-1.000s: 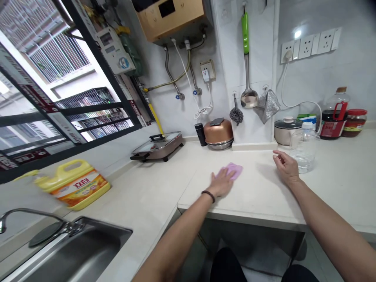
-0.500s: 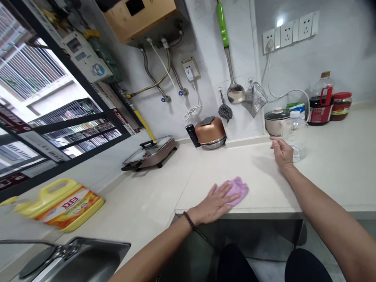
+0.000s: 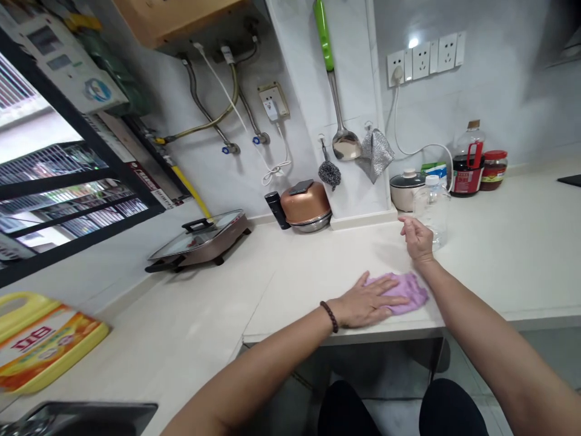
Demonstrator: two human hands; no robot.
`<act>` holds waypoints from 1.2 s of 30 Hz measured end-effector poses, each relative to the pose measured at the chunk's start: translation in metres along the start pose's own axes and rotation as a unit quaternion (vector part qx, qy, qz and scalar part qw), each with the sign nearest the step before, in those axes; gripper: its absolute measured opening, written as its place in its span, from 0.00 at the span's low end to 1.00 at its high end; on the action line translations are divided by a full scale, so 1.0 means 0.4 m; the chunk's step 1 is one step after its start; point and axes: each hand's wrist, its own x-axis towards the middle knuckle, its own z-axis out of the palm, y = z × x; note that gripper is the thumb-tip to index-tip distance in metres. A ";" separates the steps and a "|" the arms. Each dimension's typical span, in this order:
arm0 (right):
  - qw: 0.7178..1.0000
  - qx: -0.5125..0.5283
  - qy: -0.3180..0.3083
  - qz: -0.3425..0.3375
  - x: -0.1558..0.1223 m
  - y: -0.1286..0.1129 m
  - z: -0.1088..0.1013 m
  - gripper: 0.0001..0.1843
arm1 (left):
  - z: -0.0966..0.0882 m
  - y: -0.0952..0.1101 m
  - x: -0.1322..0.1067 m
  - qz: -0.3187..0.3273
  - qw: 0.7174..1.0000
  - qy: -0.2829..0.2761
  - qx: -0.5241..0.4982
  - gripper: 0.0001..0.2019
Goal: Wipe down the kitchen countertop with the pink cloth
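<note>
My left hand [image 3: 370, 301] lies flat with fingers apart on a crumpled purple cloth [image 3: 406, 295], pressing it to the countertop near the front edge. A dark beaded bracelet [image 3: 330, 317] circles that wrist. Farther back, my right hand [image 3: 418, 240] is curled closed above the counter, and I make out nothing inside it. Directly beside and behind it stands a clear plastic bottle [image 3: 439, 212] with a white cap, partly covered by the hand; whether they touch I cannot tell. The cloth's right edge reaches close to my right forearm.
Along the wall stand an electric pan [image 3: 200, 239], a black flask [image 3: 276, 210], a copper-coloured pot [image 3: 306, 204], a small lidded pot [image 3: 403, 192] and jars [image 3: 492, 171]. A yellow detergent jug [image 3: 45, 345] and the sink [image 3: 100, 415] are at left. A spatula [image 3: 336, 109] hangs above.
My left hand has slid the purple cloth rightward along the counter, closer to my right arm. The right hand stays curled beside the bottle. The view has turned to the right.
</note>
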 end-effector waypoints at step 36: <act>0.999 0.013 -0.023 0.020 0.003 0.014 0.018 0.32 | 0.047 -0.041 0.045 0.120 0.991 0.060 -0.006 0.24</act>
